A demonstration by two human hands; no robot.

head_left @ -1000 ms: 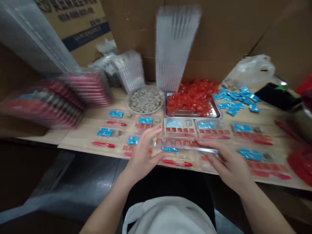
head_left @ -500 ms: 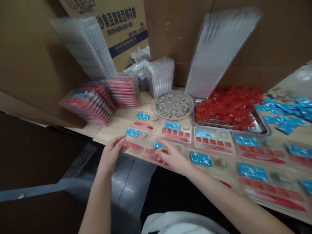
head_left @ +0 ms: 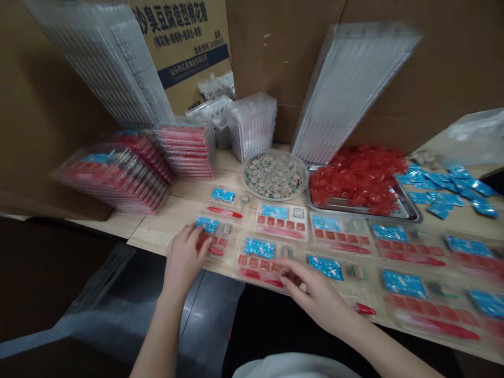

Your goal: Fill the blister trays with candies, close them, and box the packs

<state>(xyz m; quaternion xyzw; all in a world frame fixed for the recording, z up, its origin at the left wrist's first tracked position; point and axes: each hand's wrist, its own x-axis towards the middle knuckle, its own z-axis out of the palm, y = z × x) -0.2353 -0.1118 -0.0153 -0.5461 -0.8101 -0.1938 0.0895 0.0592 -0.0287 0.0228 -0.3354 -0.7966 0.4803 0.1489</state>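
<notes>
The left hand (head_left: 185,257) lies on a clear plastic tray (head_left: 220,242) at the desk's (head_left: 157,231) near edge, its fingers (head_left: 195,233) together. The right hand's (head_left: 315,299) fingers (head_left: 289,278) spread apart against the next tray (head_left: 255,262).

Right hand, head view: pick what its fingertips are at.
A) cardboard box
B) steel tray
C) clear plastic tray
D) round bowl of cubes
C. The right hand has its fingertips at the near edge of a clear plastic tray holding red pieces and a blue sachet.
</notes>
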